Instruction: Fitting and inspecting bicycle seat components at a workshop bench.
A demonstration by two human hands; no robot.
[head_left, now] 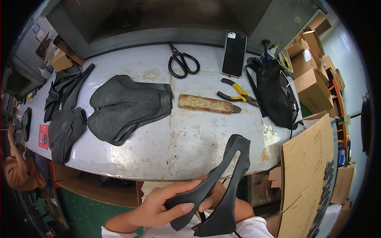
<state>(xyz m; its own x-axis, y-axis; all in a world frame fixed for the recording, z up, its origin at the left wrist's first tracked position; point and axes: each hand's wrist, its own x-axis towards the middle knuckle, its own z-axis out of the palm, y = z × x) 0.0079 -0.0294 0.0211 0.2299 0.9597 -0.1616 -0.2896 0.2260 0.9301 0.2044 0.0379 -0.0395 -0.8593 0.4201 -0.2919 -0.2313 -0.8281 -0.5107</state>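
Note:
Over the table's near edge I hold a black bicycle saddle (pixel 234 178), its narrow nose pointing away from me and a long slot running between its two wings. My left hand (pixel 166 204) is closed round the left wing, with fingers on top and thumb near the inner edge. Partly hidden behind the saddle, my right hand (pixel 214 194) grips it near the slot, fingertips bent inward. A thin dark strip shows just below those fingertips; what it belongs to I cannot make out.
On the white table (pixel 190 150) lie stacked grey saddle-shaped pads (pixel 127 105), more dark pieces (pixel 65 127), a wrapped-handle knife (pixel 206 104), pliers (pixel 240 93), scissors (pixel 182 63), a phone (pixel 234 53) and a black pouch (pixel 274 91). Cardboard (pixel 305 170) stands right. Another person (pixel 22 170) is far left.

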